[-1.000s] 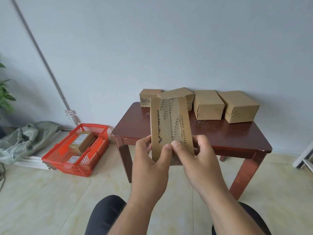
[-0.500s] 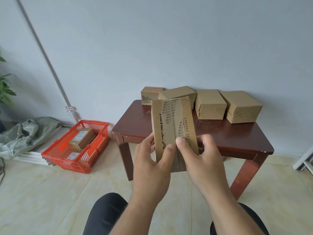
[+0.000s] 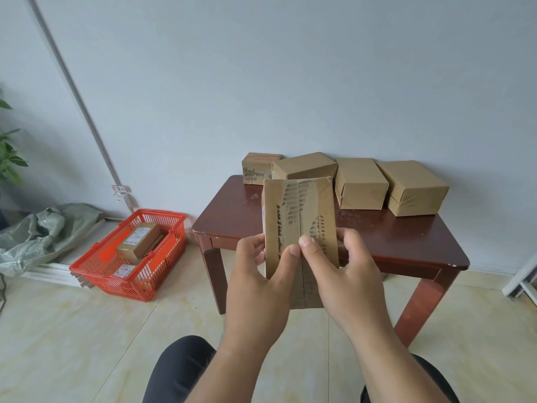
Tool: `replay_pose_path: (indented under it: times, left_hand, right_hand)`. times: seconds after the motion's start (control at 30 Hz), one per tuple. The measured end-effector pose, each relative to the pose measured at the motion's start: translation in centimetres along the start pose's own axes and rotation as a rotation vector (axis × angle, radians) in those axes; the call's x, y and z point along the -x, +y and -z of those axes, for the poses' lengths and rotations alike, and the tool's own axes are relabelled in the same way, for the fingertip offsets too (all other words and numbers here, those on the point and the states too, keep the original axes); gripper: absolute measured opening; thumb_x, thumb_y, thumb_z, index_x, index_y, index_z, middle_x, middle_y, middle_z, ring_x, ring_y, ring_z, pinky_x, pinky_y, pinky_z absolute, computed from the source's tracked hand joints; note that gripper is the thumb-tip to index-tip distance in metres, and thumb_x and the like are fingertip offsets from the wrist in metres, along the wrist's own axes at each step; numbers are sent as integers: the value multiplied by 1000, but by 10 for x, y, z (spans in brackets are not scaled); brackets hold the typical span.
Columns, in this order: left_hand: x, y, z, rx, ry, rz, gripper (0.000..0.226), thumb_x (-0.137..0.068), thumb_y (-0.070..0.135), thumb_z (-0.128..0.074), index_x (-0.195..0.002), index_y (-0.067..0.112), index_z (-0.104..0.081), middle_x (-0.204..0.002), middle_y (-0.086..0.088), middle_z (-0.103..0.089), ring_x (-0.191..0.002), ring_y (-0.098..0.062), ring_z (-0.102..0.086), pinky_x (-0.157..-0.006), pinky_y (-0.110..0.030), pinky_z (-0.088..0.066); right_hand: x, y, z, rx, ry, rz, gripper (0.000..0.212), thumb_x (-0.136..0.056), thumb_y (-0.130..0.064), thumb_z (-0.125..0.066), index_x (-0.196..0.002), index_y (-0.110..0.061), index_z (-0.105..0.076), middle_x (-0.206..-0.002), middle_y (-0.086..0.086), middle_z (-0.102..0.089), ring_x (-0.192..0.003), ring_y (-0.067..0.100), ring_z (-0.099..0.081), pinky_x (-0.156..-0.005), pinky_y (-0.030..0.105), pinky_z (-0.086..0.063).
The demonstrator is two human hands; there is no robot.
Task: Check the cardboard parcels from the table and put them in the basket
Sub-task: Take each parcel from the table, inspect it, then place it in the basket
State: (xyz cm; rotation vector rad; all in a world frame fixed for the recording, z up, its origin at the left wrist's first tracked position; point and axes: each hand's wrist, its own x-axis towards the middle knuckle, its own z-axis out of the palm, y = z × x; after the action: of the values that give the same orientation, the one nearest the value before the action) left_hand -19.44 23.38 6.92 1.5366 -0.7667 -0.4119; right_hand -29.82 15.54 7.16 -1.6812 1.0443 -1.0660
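Held parcel: a flat brown cardboard parcel (image 3: 299,216) with torn tape marks and dark lettering is being held upright in front of the person, above the near edge of the table.
Left hand: the left hand (image 3: 261,286) is gripping the parcel's left edge, thumb pressing on the front face and fingers curling behind.
Right hand: the right hand (image 3: 345,274) is gripping the right edge the same way, its thumb meeting the other thumb near the middle seam.
Step in hand: the person is probably checking this parcel (the face is turned toward the camera), so it is not yet on its way to the basket.
Done so far: the red plastic mesh basket (image 3: 96,271) on the floor to the left is holding at least two labelled brown parcels (image 3: 139,242); more may be lying hidden beneath.
Left to do: four brown cardboard boxes (image 3: 360,181) are sitting in a row at the back of the table, against the wall, so most of the job appears to be waiting.
Surface: the small dark red-brown wooden table (image 3: 406,245) is standing well apart from the basket's far rim, its glossy top showing wear.
Room: a pale blue-grey wall (image 3: 261,68), cream tiled floor (image 3: 72,344), a crumpled grey-green sack (image 3: 40,228) and some green leaves (image 3: 8,158) at the left.
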Motion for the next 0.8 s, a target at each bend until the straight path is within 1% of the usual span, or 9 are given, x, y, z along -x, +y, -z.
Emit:
replay_pose_path:
  times: [0.1, 0.17, 0.23, 0.3, 0.37, 0.43, 0.53, 0.63, 0.8]
  left_hand:
    - [-1, -3, 3, 14, -8, 0, 46, -90, 60, -71, -130, 45, -54, -120, 33, -65, -126, 6, -56, -95, -32, -56]
    - [-4, -1, 6, -2, -25, -1, 62, -88, 67, -67, -144, 47, -50, -133, 22, -65, -129, -2, -58, -101, -42, -56]
    - [-10, 0, 8, -45, -41, -27, 57, -88, 66, -58, -143, 51, -52, -134, 18, -66, -129, -9, -60, -103, -46, -55]
    - [-14, 1, 11, -52, -19, -43, 45, -89, 64, -56, -132, 51, -61, -124, 18, -70, -123, -11, -64, -100, -45, -56]
    - [-14, 2, 11, -21, 11, -15, 37, -89, 65, -60, -121, 48, -66, -117, 19, -73, -115, -9, -67, -95, -42, -58]
    - [-9, 1, 10, -15, 23, 9, 28, -93, 61, -64, -116, 44, -68, -109, 22, -73, -110, -4, -68, -88, -35, -58]
    - [-2, -1, 7, -37, 23, 14, 25, -93, 52, -67, -117, 44, -66, -111, 37, -67, -114, 10, -60, -87, -25, -53]
    - [-1, -2, 5, -43, 20, 11, 30, -92, 48, -71, -121, 42, -63, -114, 44, -63, -117, 17, -55, -86, -17, -48]
    - [-6, 5, 9, -3, 76, 29, 38, -87, 63, -71, -119, 45, -63, -113, 29, -71, -113, 3, -66, -91, -37, -60]
  right_hand:
    - [0, -3, 0, 14, -9, -4, 42, -82, -76, -62, -104, -40, -61, -102, -20, -69, -97, 2, -65, -67, 25, -52]
    - [2, -1, -2, 24, -23, 16, 52, -80, -80, -57, -118, -45, -61, -111, -23, -69, -104, 1, -65, -75, 29, -56]
    - [5, 1, -3, 50, -60, 51, 64, -81, -82, -55, -139, -55, -51, -124, -25, -67, -115, 0, -63, -88, 34, -58]
    - [8, 4, -5, 65, -90, 68, 70, -81, -84, -53, -146, -58, -46, -129, -26, -63, -119, -2, -61, -92, 36, -59]
    - [10, 5, -5, 44, -93, 64, 67, -82, -81, -56, -145, -57, -48, -127, -27, -59, -117, -7, -57, -90, 32, -59]
    - [9, 4, -6, -6, -82, 41, 58, -86, -72, -62, -141, -54, -52, -126, -27, -60, -116, -10, -56, -88, 27, -57]
    - [5, 0, -5, -76, -71, -5, 34, -93, -53, -68, -126, -49, -59, -108, -31, -70, -102, -9, -64, -77, 24, -54]
    - [2, -3, -4, -92, -68, -14, 22, -95, -51, -68, -114, -42, -61, -99, -35, -69, -93, -11, -65, -68, 19, -49]
    - [5, -5, -6, -90, -80, 7, 23, -94, -51, -69, -113, -41, -62, -100, -33, -70, -94, -10, -66, -68, 18, -50]
